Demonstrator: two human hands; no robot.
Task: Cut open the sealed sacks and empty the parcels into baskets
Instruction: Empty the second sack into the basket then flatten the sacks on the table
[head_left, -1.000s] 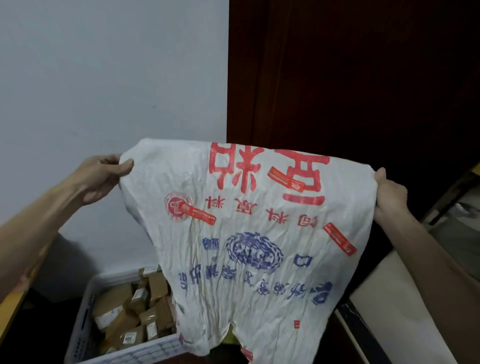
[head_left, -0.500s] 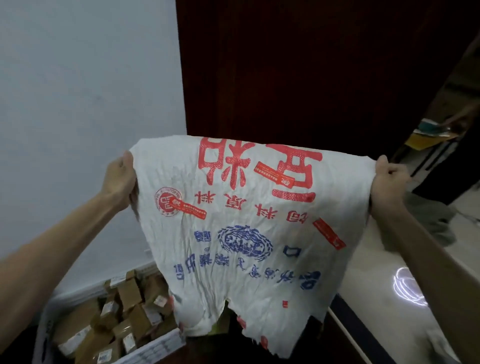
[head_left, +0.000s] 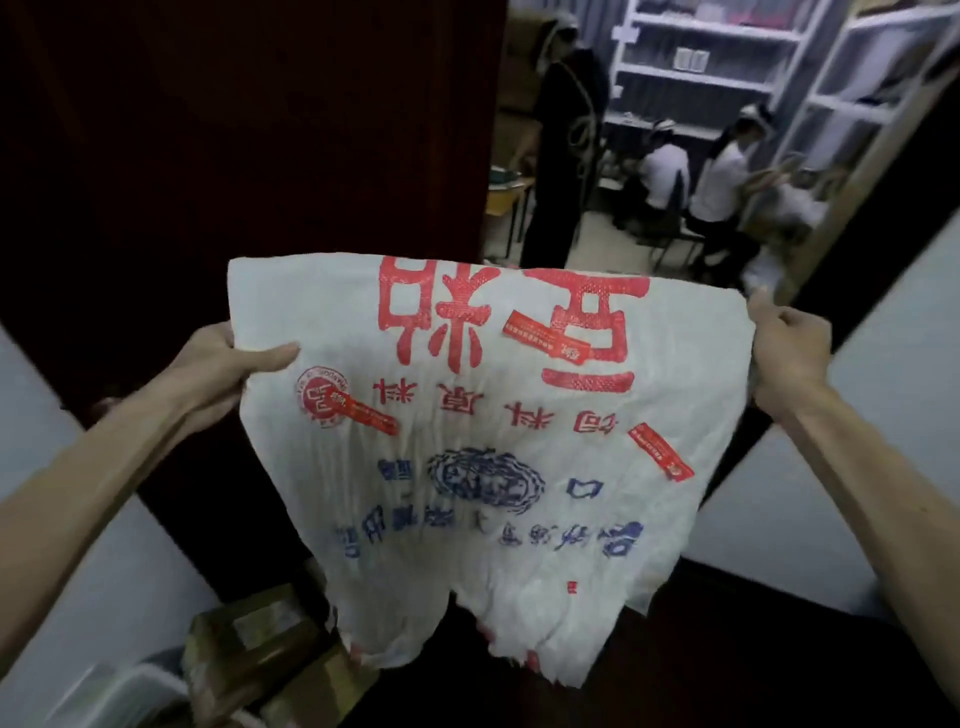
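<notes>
I hold a white woven sack upside down and spread flat in the air; it bears red and blue print and red stickers. My left hand grips its upper left corner, my right hand its upper right corner. The cut, ragged mouth hangs at the bottom and the sack looks limp. Below left, brown cardboard parcels lie in a white basket, partly hidden by the sack.
A dark wooden door stands behind the sack. Through the doorway at the upper right, several people sit and stand by white shelves. Pale walls flank both sides.
My view has swung right, so the basket has slid to the bottom left corner and the doorway with people has come into sight. Both hands still hold the sack's corners.
</notes>
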